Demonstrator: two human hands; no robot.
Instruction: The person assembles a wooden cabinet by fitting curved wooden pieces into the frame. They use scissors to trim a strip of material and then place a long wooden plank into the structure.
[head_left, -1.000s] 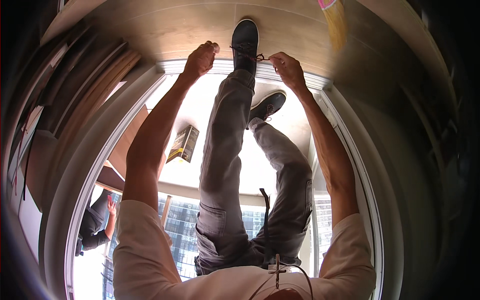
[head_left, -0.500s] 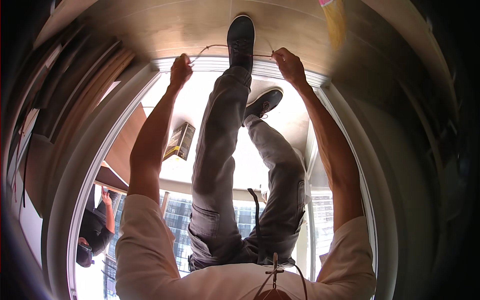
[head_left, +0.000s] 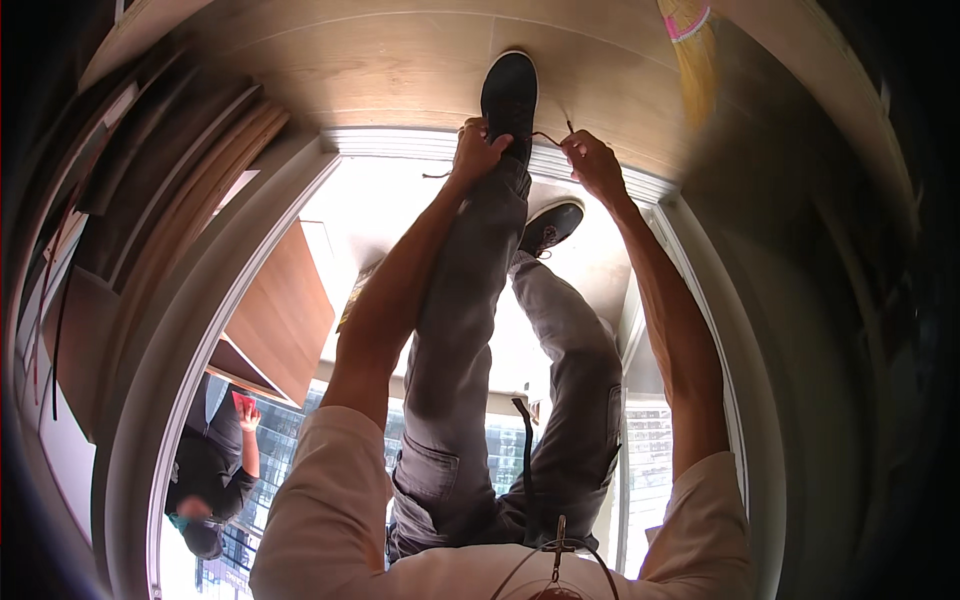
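Observation:
A dark shoe [head_left: 510,88] with a pale sole edge is on my foot, its toe pointing to the far side. My left hand [head_left: 480,150] is closed against the shoe's left side, its fingertips partly hidden. A loose lace end [head_left: 435,176] shows just left of that wrist. To the right of the shoe, my right hand [head_left: 593,165] pinches the brown shoelace [head_left: 545,136]. The lace runs from the shoe to those fingers, and its tip sticks up above them. My other shoe [head_left: 553,226], also dark and laced, is nearer and to the right.
A white-framed sill [head_left: 400,145] crosses under my raised leg. Wooden boards [head_left: 215,190] lean at the left. A straw broom [head_left: 690,60] is at the far right, over the wood-look floor [head_left: 400,60]. Another person [head_left: 215,455] is at the lower left, beside a brown panel [head_left: 285,310].
My left hand has moved right, from well out beside the shoe to against it. My right hand has come a little nearer. The lace, stretched out both ways before, is now drawn in.

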